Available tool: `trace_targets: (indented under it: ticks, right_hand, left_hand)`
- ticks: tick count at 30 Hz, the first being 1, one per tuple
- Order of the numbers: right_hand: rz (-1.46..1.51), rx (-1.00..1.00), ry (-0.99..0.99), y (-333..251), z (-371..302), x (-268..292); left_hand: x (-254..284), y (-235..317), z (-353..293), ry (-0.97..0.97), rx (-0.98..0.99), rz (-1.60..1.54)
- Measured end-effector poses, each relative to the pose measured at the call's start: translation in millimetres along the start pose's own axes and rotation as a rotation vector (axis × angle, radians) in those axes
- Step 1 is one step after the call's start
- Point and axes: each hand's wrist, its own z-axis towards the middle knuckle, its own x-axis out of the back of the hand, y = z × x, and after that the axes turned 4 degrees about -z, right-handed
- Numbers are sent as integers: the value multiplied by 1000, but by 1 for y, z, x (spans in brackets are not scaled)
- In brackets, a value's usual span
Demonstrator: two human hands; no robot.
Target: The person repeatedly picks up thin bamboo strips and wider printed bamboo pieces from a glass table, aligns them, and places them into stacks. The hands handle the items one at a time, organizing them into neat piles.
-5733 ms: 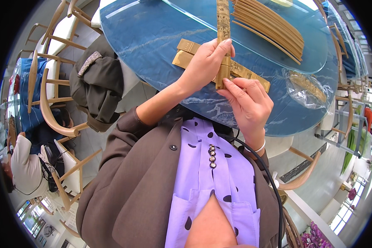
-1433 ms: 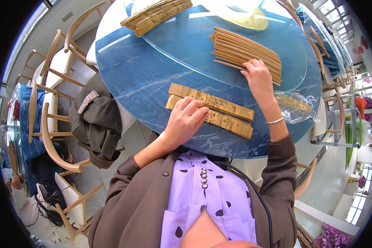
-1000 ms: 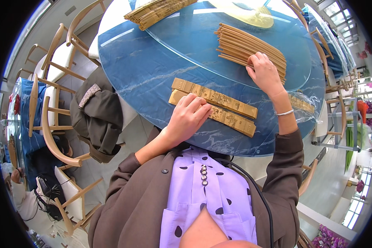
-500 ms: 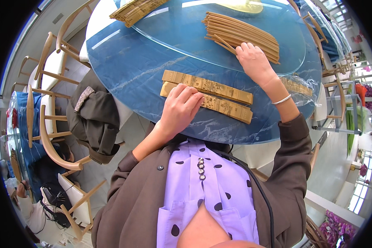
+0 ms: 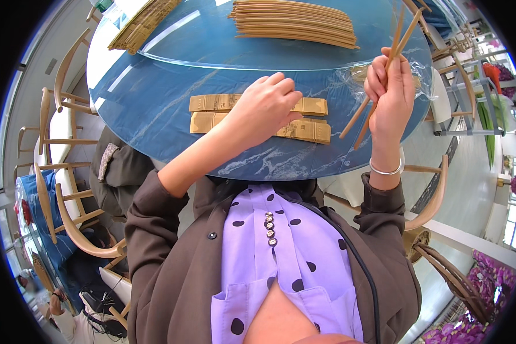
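Raised over the table's right side, my right hand (image 5: 391, 89) is closed around a pair of wooden chopsticks (image 5: 364, 117), which cross and point up and down past the fist. My left hand (image 5: 269, 102) hovers over two rows of tan printed paper chopstick sleeves, its fingers curled; whatever may be between them is hidden. The far row of sleeves (image 5: 206, 102) and the near row (image 5: 312, 131) lie side by side, overlapped lengthwise, partly covered by my left hand and forearm. Beyond them rests a bundle of loose chopsticks (image 5: 295, 24) on the glass turntable.
Another stack of printed sleeves (image 5: 143, 26) lies at the far left. A clear plastic bag (image 5: 355, 80) sits near the right edge of the blue marbled table (image 5: 149, 117). Wooden chairs (image 5: 69, 223) stand to the left, one with a dark coat (image 5: 123, 178) over it.
My right hand has left the chopstick bundle with a pair and moved right and closer to me. My left hand has shifted right and lifted off the near sleeves. The view has shifted too.
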Motion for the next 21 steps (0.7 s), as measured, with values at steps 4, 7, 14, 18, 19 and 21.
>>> trace_targets:
  ticks: [4, 7, 14, 18, 19, 21]
  right_hand:
    - [19, -7, 52, 4, -24, 15]
    - [32, 3, 85, 21, -39, 23]
    - [202, -3, 143, 23, -49, 25]
    - [-338, -309, -55, 10, -47, 27]
    - [-380, -445, -144, 14, -50, 26]
    - [-327, -521, -255, 24, -53, 21]
  left_hand:
    - [-22, -4, 21, -90, 13, 101]
    - [-34, -10, 26, -129, 7, 104]
    - [-34, -13, 21, -117, -8, 67]
    - [-24, -8, 16, 9, -1, 13]
    - [-20, -6, 13, 37, 10, -5]
    - [-18, -2, 9, 108, 0, -29]
